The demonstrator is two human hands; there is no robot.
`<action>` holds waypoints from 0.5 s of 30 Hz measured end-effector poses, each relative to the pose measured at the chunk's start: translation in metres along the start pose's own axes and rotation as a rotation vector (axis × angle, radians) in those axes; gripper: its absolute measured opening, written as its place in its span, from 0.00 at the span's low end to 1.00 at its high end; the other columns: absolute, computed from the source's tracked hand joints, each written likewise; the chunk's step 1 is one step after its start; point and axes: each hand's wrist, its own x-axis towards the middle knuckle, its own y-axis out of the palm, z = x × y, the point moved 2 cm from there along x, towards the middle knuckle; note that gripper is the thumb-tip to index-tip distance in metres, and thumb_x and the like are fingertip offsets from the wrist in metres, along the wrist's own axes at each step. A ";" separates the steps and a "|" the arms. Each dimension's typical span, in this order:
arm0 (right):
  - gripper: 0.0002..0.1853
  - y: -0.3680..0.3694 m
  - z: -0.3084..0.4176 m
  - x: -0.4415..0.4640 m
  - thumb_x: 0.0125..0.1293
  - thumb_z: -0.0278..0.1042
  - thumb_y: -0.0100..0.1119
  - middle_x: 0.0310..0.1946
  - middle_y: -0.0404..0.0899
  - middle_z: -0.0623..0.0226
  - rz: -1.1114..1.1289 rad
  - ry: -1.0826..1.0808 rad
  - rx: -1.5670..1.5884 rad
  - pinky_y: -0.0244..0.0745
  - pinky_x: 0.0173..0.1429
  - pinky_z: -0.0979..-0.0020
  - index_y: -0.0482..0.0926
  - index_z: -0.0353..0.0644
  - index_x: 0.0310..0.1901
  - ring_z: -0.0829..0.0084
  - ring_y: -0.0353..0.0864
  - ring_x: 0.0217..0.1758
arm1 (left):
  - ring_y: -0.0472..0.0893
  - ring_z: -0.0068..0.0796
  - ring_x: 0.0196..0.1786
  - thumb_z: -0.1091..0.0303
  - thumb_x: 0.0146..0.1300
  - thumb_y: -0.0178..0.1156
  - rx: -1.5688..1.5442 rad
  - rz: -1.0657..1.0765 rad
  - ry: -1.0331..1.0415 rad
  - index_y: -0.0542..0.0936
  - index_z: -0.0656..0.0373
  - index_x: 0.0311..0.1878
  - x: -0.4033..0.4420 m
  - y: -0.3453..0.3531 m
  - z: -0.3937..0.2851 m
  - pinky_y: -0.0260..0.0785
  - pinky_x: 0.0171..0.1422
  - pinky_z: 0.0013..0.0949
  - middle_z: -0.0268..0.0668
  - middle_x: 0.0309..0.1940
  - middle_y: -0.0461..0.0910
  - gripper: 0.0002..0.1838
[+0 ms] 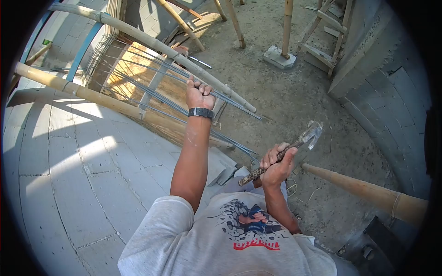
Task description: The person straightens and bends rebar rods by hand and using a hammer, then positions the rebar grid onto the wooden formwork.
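My left hand [200, 95], with a dark watch on its wrist, is closed around steel rebar [237, 106] whose ribbed ends stick out to the right of the fist. How many bars lie inside the fist I cannot tell. More thin rebar [161, 97] runs below and left of that hand, between two bamboo poles. Lower right, my right hand [278, 165] grips a hammer [301, 139] by its handle. The hammer's pale, cement-smeared head points up and right, apart from the rebar. Its patterned handle end pokes out below the fingers.
One bamboo pole [152, 42] slopes above the rebar and another pole [101, 101] below it. Grey block wall [83, 184] fills the left. Upright bamboo props [287, 27], a wooden ladder [329, 37] and a large bamboo pole [368, 186] stand or slant over the concrete floor [258, 83].
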 end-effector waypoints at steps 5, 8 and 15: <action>0.26 0.015 -0.022 -0.015 0.72 0.66 0.43 0.18 0.59 0.74 -0.072 -0.168 0.094 0.62 0.17 0.74 0.63 0.47 0.35 0.79 0.60 0.14 | 0.59 0.16 0.18 0.56 0.79 0.41 -0.028 0.016 -0.012 0.72 0.50 0.52 -0.003 0.000 -0.004 0.51 0.20 0.24 0.23 0.22 0.63 0.13; 0.24 0.020 -0.063 -0.016 0.73 0.63 0.45 0.18 0.60 0.74 0.167 0.082 -0.142 0.62 0.17 0.75 0.64 0.47 0.36 0.80 0.61 0.14 | 0.59 0.17 0.19 0.55 0.77 0.44 -0.050 0.000 0.006 0.70 0.48 0.58 -0.001 -0.005 -0.005 0.52 0.21 0.25 0.24 0.24 0.63 0.14; 0.25 0.010 -0.011 -0.016 0.73 0.64 0.44 0.17 0.59 0.75 0.045 -0.099 0.005 0.61 0.16 0.76 0.64 0.47 0.35 0.82 0.58 0.13 | 0.59 0.17 0.20 0.55 0.77 0.45 -0.056 0.008 0.010 0.70 0.48 0.57 -0.003 -0.003 -0.012 0.52 0.23 0.25 0.24 0.24 0.64 0.14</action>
